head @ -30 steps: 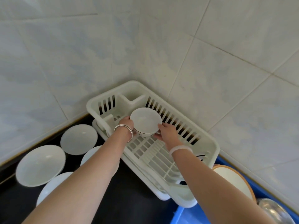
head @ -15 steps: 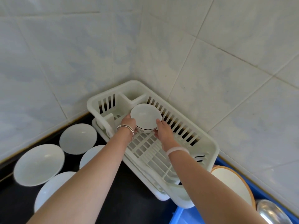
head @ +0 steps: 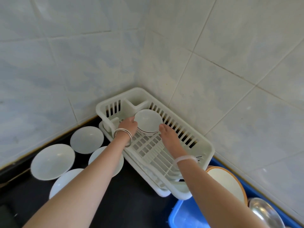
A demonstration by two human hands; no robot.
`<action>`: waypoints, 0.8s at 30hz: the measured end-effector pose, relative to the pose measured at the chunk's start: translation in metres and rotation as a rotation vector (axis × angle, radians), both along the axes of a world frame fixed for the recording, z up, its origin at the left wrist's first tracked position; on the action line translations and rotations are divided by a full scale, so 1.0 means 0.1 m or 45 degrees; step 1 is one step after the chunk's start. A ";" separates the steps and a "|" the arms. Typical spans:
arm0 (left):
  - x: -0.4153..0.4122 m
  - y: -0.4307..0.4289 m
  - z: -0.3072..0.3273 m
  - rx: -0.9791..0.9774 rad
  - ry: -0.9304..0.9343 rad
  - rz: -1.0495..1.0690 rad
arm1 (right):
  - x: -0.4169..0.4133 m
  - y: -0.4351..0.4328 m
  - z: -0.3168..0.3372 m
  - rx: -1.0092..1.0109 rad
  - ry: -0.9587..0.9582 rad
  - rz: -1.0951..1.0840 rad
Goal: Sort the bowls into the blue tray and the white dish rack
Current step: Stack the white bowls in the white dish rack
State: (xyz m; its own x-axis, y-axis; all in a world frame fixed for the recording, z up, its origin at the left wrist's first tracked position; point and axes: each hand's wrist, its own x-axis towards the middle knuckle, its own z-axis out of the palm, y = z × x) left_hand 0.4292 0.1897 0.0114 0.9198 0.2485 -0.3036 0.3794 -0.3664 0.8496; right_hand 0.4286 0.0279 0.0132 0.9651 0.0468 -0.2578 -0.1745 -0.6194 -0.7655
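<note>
A small white bowl (head: 148,121) with a dark band near its rim stands tilted on its edge at the far end of the white dish rack (head: 203,144). My left hand (head: 128,126) grips its left side. My right hand (head: 167,134) touches its right side with the thumb, fingers hidden behind. The rack sits in the tiled corner. At the lower right is the blue tray (head: 179,214), which holds a wood-rimmed bowl (head: 227,181) and a metal bowl (head: 264,213).
Several white bowls lie on the black counter to the left, among them a wide bowl (head: 52,162) and a smaller bowl (head: 87,139); my left forearm covers part of another. Tiled walls close in behind and to the right of the rack.
Both hands have carried the small bowl a little farther toward the rack's back end and lowered it onto the grid. The other bowls have stayed put.
</note>
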 end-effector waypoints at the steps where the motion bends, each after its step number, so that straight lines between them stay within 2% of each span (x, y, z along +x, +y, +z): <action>1: -0.08 0.03 0.05 0.031 -0.033 0.000 | -0.06 0.03 0.08 0.013 -0.027 0.010; 6: -0.69 0.24 0.16 0.166 -0.119 0.076 | -0.50 0.27 0.37 0.120 -0.091 0.095; 9: -1.16 0.42 0.11 0.205 -0.208 0.213 | -0.84 0.43 0.38 0.150 -0.078 0.171; 12: -1.64 0.61 -0.02 0.229 -0.130 0.339 | -1.14 0.58 0.25 0.141 -0.027 0.244; 16: -2.15 0.80 -0.28 0.368 0.023 0.385 | -1.35 0.72 -0.11 -0.094 0.137 0.247; 18: -2.31 0.85 -0.39 0.423 0.051 0.418 | -1.39 0.76 -0.28 -0.266 0.175 0.248; 20: -2.39 0.84 -0.46 0.435 0.056 0.471 | -1.34 0.76 -0.40 -0.322 0.235 0.242; 24: -2.43 0.78 -0.52 0.338 0.110 0.530 | -1.22 0.77 -0.54 -0.064 0.471 0.067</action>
State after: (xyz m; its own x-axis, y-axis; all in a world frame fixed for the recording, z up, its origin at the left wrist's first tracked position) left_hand 0.1864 0.2672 -0.0410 0.7002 0.6684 -0.2508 0.6045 -0.3683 0.7063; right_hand 0.3063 0.1044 -0.0404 0.8029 0.0722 -0.5917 -0.4003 -0.6702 -0.6250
